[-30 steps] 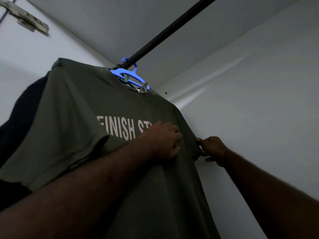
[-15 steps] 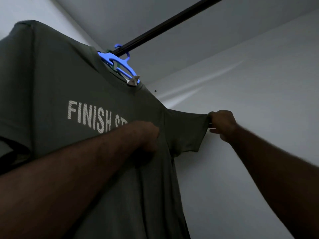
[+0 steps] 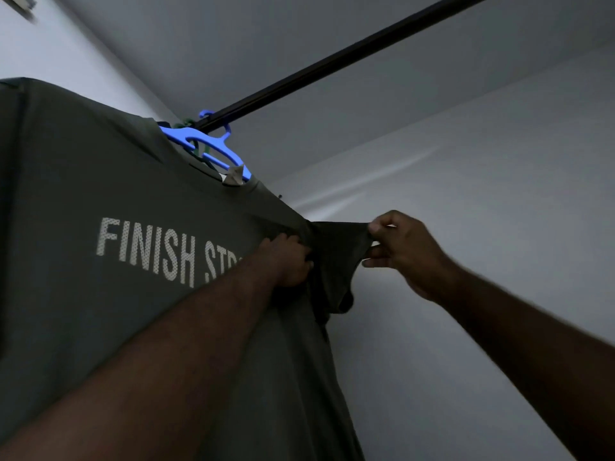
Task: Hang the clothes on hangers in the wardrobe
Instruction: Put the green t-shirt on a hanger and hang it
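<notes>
Since the tee [image 3: 100,327] hangs on the hanger [image 3: 213,151] at 11 o'clock, only smoothing seems left: left hand [image 3: 289,261] grips the tee, right hand [image 3: 406,254] pinches its sleeve [image 3: 336,261].

Above you, the rail [image 3: 332,61] runs from the upper right down to the hanger [image 3: 213,149], which hooks over it. The T-shirt [image 3: 100,311] hangs on that hanger and fills your left side. Your left hand [image 3: 288,259] grips the T-shirt by its shoulder. Just to the right, your right hand [image 3: 404,252] pinches the sleeve [image 3: 336,257] at its edge. The wardrobe wall [image 3: 482,227] stands behind.
</notes>
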The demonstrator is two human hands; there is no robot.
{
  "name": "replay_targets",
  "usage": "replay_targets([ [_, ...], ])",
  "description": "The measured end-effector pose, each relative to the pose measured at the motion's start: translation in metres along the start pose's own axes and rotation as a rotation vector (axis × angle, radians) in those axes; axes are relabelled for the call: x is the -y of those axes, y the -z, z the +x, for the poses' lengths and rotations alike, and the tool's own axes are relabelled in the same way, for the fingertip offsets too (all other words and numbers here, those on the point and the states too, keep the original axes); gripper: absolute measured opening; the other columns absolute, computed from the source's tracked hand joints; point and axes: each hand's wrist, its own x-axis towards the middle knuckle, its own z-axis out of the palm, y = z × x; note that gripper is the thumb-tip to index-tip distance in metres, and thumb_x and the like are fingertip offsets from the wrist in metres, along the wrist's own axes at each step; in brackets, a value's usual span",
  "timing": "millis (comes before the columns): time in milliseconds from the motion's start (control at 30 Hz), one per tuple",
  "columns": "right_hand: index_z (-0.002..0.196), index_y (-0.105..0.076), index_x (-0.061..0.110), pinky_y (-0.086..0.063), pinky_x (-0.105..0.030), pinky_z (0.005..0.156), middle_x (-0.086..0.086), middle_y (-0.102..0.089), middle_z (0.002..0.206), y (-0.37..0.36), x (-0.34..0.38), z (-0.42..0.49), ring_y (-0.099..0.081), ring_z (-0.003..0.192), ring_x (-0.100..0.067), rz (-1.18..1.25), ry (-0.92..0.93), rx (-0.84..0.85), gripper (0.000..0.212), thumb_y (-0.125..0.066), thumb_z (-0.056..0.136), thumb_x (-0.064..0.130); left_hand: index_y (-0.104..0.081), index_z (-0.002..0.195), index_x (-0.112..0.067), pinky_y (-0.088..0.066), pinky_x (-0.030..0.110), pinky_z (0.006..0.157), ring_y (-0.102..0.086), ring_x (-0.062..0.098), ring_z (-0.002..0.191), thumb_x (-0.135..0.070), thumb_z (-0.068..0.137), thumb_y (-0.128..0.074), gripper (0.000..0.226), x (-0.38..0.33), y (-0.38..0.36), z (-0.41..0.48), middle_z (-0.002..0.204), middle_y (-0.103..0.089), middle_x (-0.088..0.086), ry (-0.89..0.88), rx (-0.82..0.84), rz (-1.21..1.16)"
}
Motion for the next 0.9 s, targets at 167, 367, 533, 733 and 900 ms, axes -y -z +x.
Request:
replay_targets([
  [167,0.087,-0.061,0.016,-0.051,-0.028,0.075,-0.004,-0.069,0.088,-0.056,-0.014,-0.016,-0.067,0.085,-0.017,-0.282,0.168,0.156,0.015,-0.055,0.1,0.012,-0.063,0.102,-0.008,-0.054,0.031,0.062,-0.068,0.03,0.075,-0.065,0.094,-0.04,0.061,0.005,0.027,-0.005,0.094,-0.07,0.018,0.241,0.09,-1.019],
  [367,0.089,-0.065,0.019,-0.05,-0.019,0.07,0.006,-0.066,0.085,-0.093,-0.048,-0.04,-0.061,0.08,-0.006,-0.261,0.215,-0.159,0.014,-0.055,0.098,0.015,-0.061,0.097,-0.009,-0.044,0.029,0.069,-0.056,0.022,0.084,0.004,0.079,-0.061,0.022,0.011,0.026,-0.016,0.093,-0.054,0.01,0.181,-0.072,-0.68],
  [533,0.094,-0.061,0.005,-0.049,-0.037,0.076,-0.014,-0.063,0.098,-0.092,-0.081,-0.041,-0.061,0.086,-0.023,0.005,-0.466,-0.283,0.02,-0.057,0.099,0.024,-0.059,0.13,-0.004,-0.046,0.016,0.061,-0.06,0.031,0.107,0.016,0.084,-0.052,0.052,0.023,0.032,-0.031,0.124,-0.061,0.024,0.135,-0.141,-0.699],
  [733,0.087,-0.069,0.004,-0.042,-0.02,0.051,-0.012,-0.066,0.086,-0.098,-0.093,-0.042,-0.057,0.068,-0.015,-0.058,-0.423,-0.14,0.015,-0.057,0.092,-0.003,-0.068,0.115,0.005,-0.047,0.011,0.077,-0.062,0.025,0.101,0.008,0.09,-0.052,0.03,0.037,0.023,-0.034,0.119,-0.066,0.02,0.149,-0.109,-0.449],
  [900,0.111,-0.064,0.014,-0.054,-0.04,0.088,-0.004,-0.066,0.109,-0.115,-0.098,-0.037,-0.063,0.099,-0.021,-0.393,-0.185,-0.086,0.019,-0.062,0.093,0.015,-0.06,0.114,-0.007,-0.046,0.037,0.091,-0.054,0.028,0.115,-0.012,0.091,-0.055,0.024,0.036,0.013,-0.043,0.122,-0.055,0.01,0.105,-0.164,0.155],
])
